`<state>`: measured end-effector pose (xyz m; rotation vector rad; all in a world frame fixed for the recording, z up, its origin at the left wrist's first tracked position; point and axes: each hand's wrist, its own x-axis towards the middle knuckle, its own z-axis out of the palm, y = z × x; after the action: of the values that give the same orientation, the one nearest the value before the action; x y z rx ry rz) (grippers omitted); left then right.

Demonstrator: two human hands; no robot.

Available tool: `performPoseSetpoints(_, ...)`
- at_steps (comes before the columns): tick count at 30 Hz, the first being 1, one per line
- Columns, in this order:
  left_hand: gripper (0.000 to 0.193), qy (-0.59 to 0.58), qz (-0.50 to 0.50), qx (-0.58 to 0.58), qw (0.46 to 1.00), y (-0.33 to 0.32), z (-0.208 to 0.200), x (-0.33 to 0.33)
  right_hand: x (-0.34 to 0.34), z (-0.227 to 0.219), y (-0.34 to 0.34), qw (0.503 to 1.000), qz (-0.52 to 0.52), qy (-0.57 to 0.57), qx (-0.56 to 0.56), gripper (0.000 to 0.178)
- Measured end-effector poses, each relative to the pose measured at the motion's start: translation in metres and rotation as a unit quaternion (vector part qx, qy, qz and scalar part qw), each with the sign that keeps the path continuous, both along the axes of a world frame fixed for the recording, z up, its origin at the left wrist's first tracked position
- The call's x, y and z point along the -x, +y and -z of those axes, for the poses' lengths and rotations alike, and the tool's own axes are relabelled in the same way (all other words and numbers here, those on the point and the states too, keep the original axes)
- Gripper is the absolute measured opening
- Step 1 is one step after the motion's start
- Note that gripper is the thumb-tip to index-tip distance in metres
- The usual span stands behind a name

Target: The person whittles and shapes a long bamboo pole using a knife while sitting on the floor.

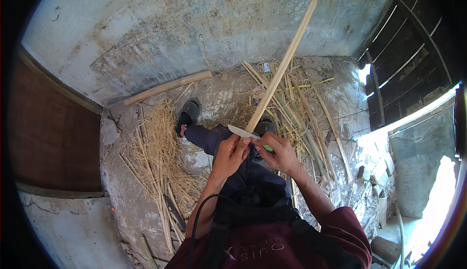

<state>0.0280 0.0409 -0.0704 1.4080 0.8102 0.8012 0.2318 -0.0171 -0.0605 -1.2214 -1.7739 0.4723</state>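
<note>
A long, pale split bamboo strip (283,67) slants up and away to the right, its near end coming down to my hands. Across that near end lies the grey blade of a knife (239,131), its tip toward the left. My right hand (278,153) is closed around the knife's handle, of which a bit of green shows between the fingers. My left hand (230,156) is closed at the strip's near end, thumb close to the blade. The fingers hide the very end of the strip.
Thin shavings (163,142) and slats lie in a heap on the floor at the left. More bamboo strips (311,132) are strewn to the right. A bamboo pole (168,88) rests along the base of the stained wall (204,20). Bricks (378,176) are piled at the right.
</note>
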Motion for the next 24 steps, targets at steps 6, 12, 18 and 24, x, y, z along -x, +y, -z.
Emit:
performPoseSetpoints(6, 0.036, 0.023, -0.035, -0.054, 0.998, -0.003, 0.004, -0.005, -0.003, -0.006, -0.004, 1.0, 0.009, -0.026, 0.005, 0.019)
performPoseSetpoints(12, 0.036, 0.011, -0.021, -0.059, 0.998, -0.003, 0.008, -0.004, -0.002, -0.01, -0.006, 1.0, 0.016, -0.022, -0.013, 0.019)
performPoseSetpoints(18, 0.035, -0.023, 0.011, -0.007, 1.0, -0.003, 0.004, 0.0, 0.0, 0.0, -0.004, 0.998, 0.014, -0.054, -0.035, 0.021)
performPoseSetpoints(24, 0.04, -0.003, 0.006, -0.041, 0.999, 0.0, 0.009, 0.003, 0.004, -0.005, -0.002, 0.996, 0.012, -0.077, -0.054, 0.021)
